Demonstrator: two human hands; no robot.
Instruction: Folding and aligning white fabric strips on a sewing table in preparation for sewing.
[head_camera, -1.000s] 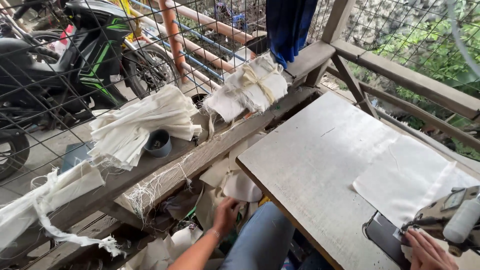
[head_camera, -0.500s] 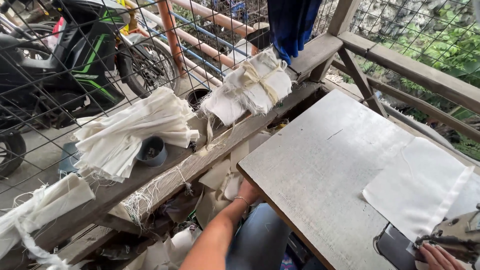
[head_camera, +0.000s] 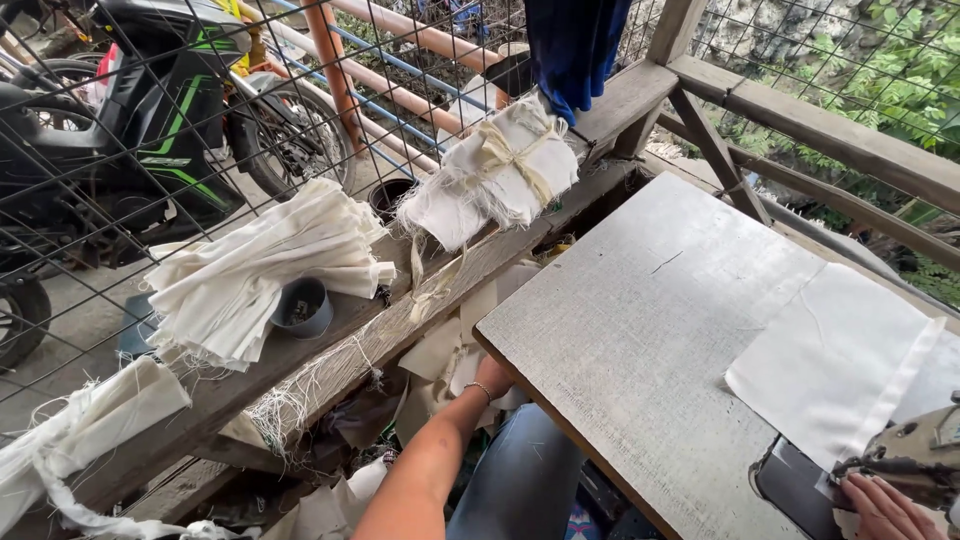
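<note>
My left hand (head_camera: 492, 378) reaches down beside the grey table (head_camera: 640, 330), into loose white cloth pieces (head_camera: 440, 355) lying below its edge. The table corner hides its fingers, and a thin bracelet shows at the wrist. At the bottom right my right hand (head_camera: 885, 508) lies with fingers spread on the dark bed of a sewing machine (head_camera: 920, 450). It rests next to a flat white cloth piece (head_camera: 830, 360) that runs under the machine.
A wooden ledge (head_camera: 400, 320) on the left carries a tied bundle of white cloth (head_camera: 495, 180), a loose stack of cloth (head_camera: 260, 270) and a small grey cup (head_camera: 300, 308). Behind a wire mesh stands a black motorbike (head_camera: 130, 130). A blue cloth (head_camera: 575, 45) hangs from the rail.
My left hand has moved up and forward from the lower pile to the cloth pieces by the table corner. The view has shifted left; my right hand stays at the machine.
</note>
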